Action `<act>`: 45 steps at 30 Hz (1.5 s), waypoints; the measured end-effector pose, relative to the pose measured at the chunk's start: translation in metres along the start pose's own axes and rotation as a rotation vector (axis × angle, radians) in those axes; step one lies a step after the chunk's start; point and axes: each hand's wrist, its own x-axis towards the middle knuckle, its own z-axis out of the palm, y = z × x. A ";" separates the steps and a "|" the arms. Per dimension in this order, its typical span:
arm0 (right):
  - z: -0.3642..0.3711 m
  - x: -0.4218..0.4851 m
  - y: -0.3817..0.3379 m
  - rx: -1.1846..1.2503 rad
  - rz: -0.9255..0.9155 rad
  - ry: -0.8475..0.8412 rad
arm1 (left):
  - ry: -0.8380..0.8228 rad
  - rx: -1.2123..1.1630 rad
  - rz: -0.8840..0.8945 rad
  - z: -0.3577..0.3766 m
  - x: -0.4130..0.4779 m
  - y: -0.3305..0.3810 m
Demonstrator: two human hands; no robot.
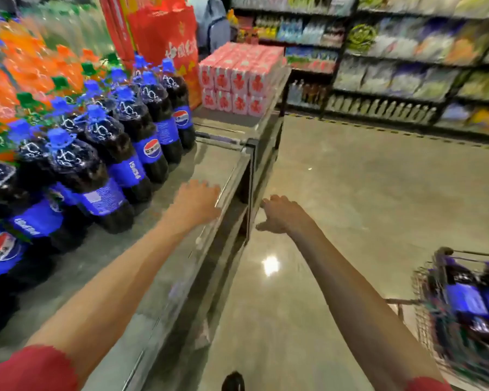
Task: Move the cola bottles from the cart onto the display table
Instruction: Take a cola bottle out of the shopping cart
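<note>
dark cola bottles (116, 153) with blue caps and labels; red sleeve (31, 371).

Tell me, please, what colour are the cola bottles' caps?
Blue, on the cola bottles; the head view shows it.

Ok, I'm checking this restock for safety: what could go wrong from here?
1. The cola bottles on the display table stand tightly packed; setting another beside them could knock a row over.
2. The cart sits off to the right, away from the empty left hand and right hand, so fetching from it means a twisting reach; a bottle might slip.
</note>
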 end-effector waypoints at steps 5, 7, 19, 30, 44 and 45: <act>0.004 -0.070 0.090 0.029 0.234 0.044 | 0.071 -0.008 0.269 -0.033 0.009 0.104; 0.008 -0.105 0.126 0.051 0.315 0.070 | 0.084 0.027 0.334 -0.048 0.005 0.154; 0.056 -0.347 0.324 0.180 0.659 0.132 | 0.054 0.097 0.665 -0.083 -0.051 0.451; 0.098 -0.510 0.443 0.270 0.862 0.130 | 0.094 0.091 0.931 -0.088 -0.103 0.646; 0.148 -0.582 0.586 0.370 0.987 0.055 | 0.033 0.010 1.115 -0.097 -0.084 0.845; 0.151 -0.585 0.600 0.368 0.994 0.032 | 0.038 -0.011 1.115 -0.097 -0.081 0.860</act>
